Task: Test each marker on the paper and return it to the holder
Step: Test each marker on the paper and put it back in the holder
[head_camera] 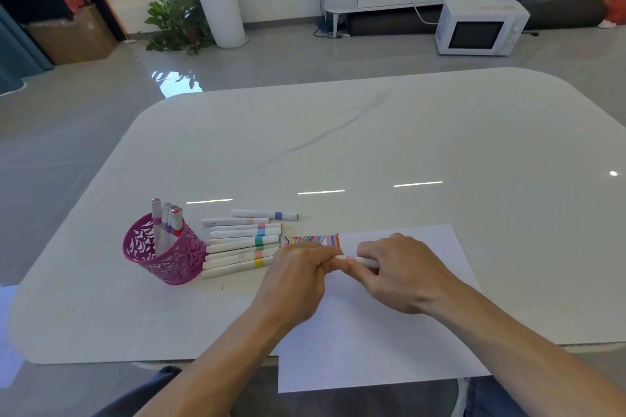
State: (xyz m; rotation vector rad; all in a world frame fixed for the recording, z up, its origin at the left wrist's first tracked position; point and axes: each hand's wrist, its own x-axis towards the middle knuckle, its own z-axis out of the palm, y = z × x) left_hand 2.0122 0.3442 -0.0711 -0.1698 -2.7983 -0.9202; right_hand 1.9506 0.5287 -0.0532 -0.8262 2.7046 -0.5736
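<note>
White marble-patterned tabletop fills our view from above, with both bare hands meeting near its front edge over a sheet of white paper. The left hand and right hand share one white marker, which lies level between them. The left fingers are clenched over its left end, and the right fingers are wrapped around its barrel. Just behind the hands, along the paper's far edge, we see a band of short coloured test strokes. To the left, a row of white markers with coloured bands lies flat on the tabletop. Beside that row stands a pink cut-out holder, with four markers standing upright inside it.
</note>
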